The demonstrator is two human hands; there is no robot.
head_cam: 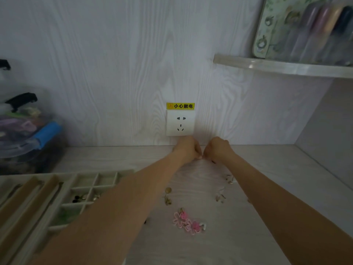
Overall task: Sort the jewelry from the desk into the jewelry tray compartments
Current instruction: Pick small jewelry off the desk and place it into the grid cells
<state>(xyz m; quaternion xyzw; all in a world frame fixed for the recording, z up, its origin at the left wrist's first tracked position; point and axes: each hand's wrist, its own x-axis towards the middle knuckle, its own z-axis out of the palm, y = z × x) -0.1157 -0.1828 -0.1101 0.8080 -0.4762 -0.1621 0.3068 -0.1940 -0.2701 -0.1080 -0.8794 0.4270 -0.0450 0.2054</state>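
Note:
The beige jewelry tray (91,188) stands at the left of the desk, and one of its small compartments holds dark beads (78,198). Loose on the desk lie pink flower pieces (186,221), gold earrings (168,196) and silver earrings (229,178). My left hand (188,150) and my right hand (217,149) reach to the back of the desk by the wall. Their fingers are curled and the fingertips meet, pinching something tiny that I cannot make out. A small dark bit (213,161) shows just under my right hand.
A wall socket (180,122) with a yellow warning label sits just above my hands. Stacked clear storage boxes (28,131) stand at the far left. A shelf (286,67) carrying a patterned case (305,25) juts out at the upper right, and a side wall closes the right.

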